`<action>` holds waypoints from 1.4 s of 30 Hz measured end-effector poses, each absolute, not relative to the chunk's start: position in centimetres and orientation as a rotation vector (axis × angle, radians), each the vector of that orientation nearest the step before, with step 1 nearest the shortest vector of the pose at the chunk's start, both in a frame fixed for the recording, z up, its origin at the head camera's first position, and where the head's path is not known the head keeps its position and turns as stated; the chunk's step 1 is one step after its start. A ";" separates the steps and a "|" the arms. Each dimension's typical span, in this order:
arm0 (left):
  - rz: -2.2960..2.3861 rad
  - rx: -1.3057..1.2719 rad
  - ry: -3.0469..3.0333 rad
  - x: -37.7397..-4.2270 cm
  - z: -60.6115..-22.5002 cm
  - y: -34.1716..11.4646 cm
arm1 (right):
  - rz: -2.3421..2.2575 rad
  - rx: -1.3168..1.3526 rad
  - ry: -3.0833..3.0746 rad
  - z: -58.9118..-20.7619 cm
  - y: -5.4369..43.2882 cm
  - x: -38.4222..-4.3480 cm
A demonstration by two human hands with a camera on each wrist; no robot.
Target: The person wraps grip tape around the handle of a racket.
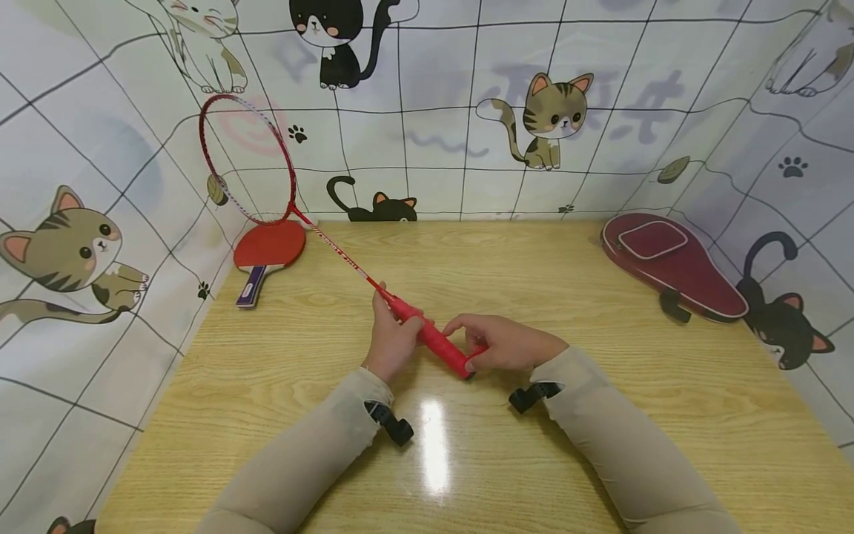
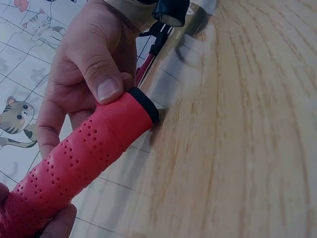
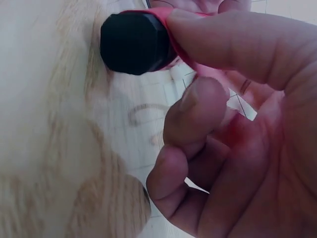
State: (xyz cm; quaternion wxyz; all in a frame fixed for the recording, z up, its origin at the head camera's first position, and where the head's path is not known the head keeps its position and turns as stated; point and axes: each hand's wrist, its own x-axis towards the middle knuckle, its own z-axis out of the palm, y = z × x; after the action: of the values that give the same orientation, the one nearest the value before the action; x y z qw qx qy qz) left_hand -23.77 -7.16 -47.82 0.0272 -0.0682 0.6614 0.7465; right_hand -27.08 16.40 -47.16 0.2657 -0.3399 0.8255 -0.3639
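A red badminton racket slants across the head view, its head raised at the back left and its handle toward me. My left hand grips the upper handle, thumb lying over the red perforated grip tape. At the butt, my right hand pinches a loose end of that tape between thumb and fingers. The black butt cap faces the right wrist camera, with the tape coming off beside it under the thumb. In the left wrist view, the right thumb presses on the tape just by the cap.
A red table tennis bat lies at the table's back left, under the racket's head. A dark red bat case with a dark strap lies at the back right. Cat-printed walls enclose the wooden table on three sides.
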 end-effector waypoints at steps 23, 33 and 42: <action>2.158 -0.221 2.185 -23.7 -48.1 -7.0 | -1.035 -0.841 2.125 -46.8 16.4 -26.8; 2.201 -0.224 2.138 -23.7 -48.1 -7.2 | -1.076 -0.860 2.099 -46.9 16.4 -26.9; 2.224 -0.223 2.083 -23.9 -48.2 -7.2 | -1.064 -0.864 2.131 -46.9 16.3 -26.8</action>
State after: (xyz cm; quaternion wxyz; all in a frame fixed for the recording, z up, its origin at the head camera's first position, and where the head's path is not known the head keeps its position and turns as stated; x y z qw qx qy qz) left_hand -23.93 -7.25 -48.24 0.0434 -0.0729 0.6811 0.7273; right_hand -26.79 16.27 -46.88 0.2993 -0.3256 0.8024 -0.4008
